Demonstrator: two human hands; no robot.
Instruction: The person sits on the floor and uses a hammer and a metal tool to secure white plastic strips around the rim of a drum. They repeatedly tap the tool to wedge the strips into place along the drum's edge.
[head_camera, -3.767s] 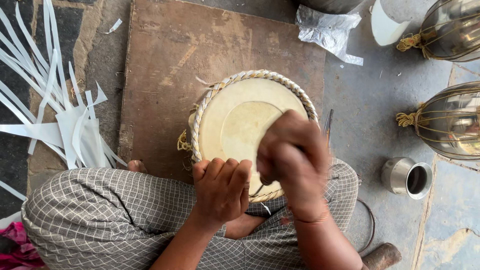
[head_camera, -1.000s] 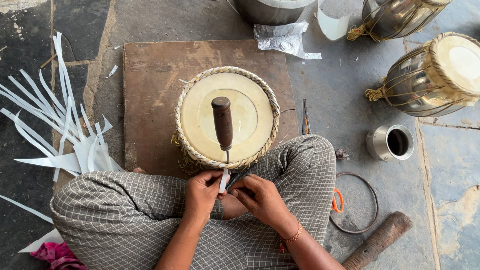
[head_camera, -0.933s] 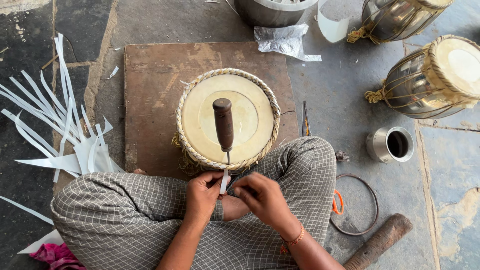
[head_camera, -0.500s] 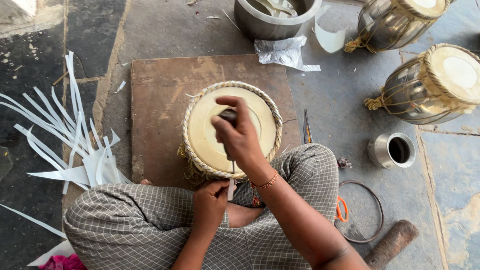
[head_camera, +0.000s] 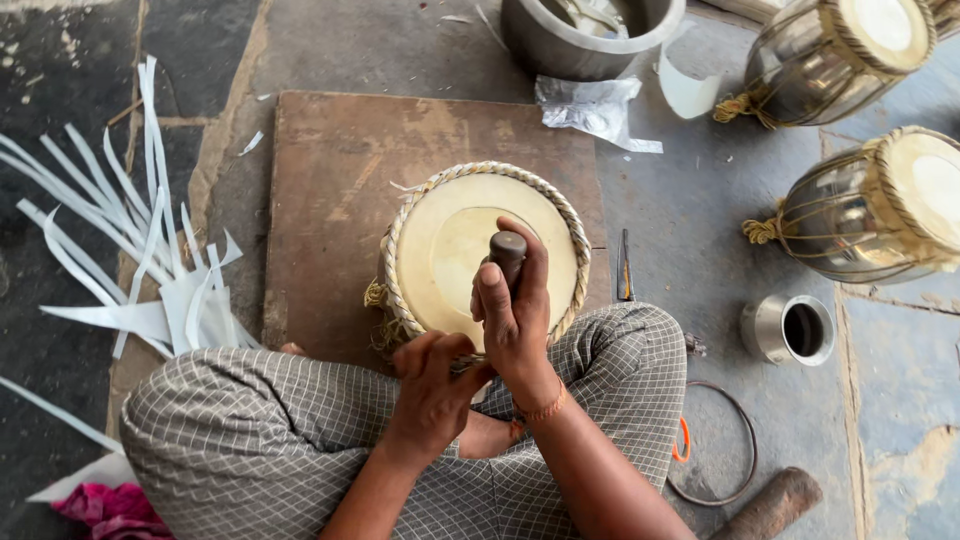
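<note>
A small drum (head_camera: 455, 225) with a pale skin head and a braided rim stands on a wooden board (head_camera: 330, 190) in front of my crossed legs. My right hand (head_camera: 515, 315) is wrapped around the dark wooden handle of a tool (head_camera: 507, 250) that stands upright over the near side of the drum head. Close to the drum's near rim, my left hand (head_camera: 435, 385) pinches the tool's lower end; the tip is hidden by my fingers.
White cut strips (head_camera: 130, 260) lie spread at the left. Two metal-bodied drums (head_camera: 870, 215) stand at the right, with a small steel cup (head_camera: 790, 328) below them. A metal bowl (head_camera: 585, 35) and crumpled plastic (head_camera: 590, 105) lie beyond the board. A wire ring (head_camera: 715, 440) and wooden mallet (head_camera: 770, 505) lie by my right knee.
My right hand rose from my lap and took hold of the upright tool handle, sliding down it. My left hand stayed at the tool's base. The view moved closer.
</note>
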